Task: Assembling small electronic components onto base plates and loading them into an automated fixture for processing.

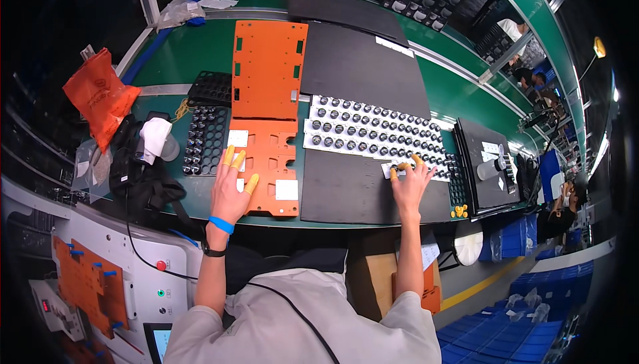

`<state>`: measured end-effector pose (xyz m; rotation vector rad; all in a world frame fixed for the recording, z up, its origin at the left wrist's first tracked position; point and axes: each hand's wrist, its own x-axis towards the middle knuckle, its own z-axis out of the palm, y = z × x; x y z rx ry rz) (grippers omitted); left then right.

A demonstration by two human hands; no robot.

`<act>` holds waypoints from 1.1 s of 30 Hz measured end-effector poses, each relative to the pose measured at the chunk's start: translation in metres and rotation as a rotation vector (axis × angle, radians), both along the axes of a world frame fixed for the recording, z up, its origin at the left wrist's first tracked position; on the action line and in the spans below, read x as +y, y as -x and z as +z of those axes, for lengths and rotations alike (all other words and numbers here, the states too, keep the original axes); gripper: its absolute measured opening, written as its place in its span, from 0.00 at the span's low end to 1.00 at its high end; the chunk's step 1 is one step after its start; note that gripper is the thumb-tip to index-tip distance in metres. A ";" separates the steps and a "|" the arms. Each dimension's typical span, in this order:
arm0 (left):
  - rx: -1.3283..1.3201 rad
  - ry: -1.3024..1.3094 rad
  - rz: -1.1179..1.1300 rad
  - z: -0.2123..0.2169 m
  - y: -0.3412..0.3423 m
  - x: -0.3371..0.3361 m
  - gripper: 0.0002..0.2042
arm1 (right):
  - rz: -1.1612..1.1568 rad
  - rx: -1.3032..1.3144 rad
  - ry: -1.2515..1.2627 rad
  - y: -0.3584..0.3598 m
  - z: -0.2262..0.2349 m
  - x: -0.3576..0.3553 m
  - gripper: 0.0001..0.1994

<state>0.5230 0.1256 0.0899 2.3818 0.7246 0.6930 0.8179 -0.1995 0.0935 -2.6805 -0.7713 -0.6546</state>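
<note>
Resting flat with fingers spread, the left hand (231, 187) lies on the orange plate (267, 158) in the middle of the frame. Right of it, the right hand (409, 181) has fingers apart, with yellow-capped fingertips (394, 172) touching the white tray of small black round parts (373, 138), above a black mat (353, 194).

Both bare forearms reach forward from the lower edge. The left hand (231, 187) lies palm-down with fingers spread, yellow finger cots on the fingertips (229, 156), a blue band and a black watch at the wrist. The right hand (410, 183) stretches further forward, fingers curled downward, tips also yellow-capped.
</note>
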 end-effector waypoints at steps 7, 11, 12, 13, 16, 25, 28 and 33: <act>-0.002 0.019 -0.001 0.001 0.002 0.000 0.28 | -0.042 0.019 0.015 -0.004 -0.005 0.007 0.14; -0.023 -0.011 0.040 0.002 0.005 0.001 0.26 | -0.044 -0.007 -0.003 -0.001 -0.006 0.015 0.17; -0.075 0.072 0.066 0.003 0.004 0.002 0.25 | -0.024 -0.036 -0.045 0.002 -0.007 0.016 0.17; -0.124 0.154 0.090 0.005 0.002 0.002 0.23 | 0.018 -0.018 -0.106 0.010 -0.006 0.020 0.16; -0.160 0.069 0.127 -0.002 0.006 0.009 0.21 | 0.235 0.021 -0.282 0.050 0.006 0.057 0.12; -0.005 -0.010 0.229 -0.004 0.007 0.022 0.19 | 0.452 0.642 -0.138 0.152 0.004 0.140 0.17; 0.064 -0.022 0.308 0.003 0.004 0.025 0.23 | 0.522 0.760 -0.221 0.147 -0.004 0.144 0.15; 0.083 0.026 0.326 -0.003 -0.002 0.026 0.18 | 0.595 0.965 -0.619 0.128 -0.002 0.116 0.12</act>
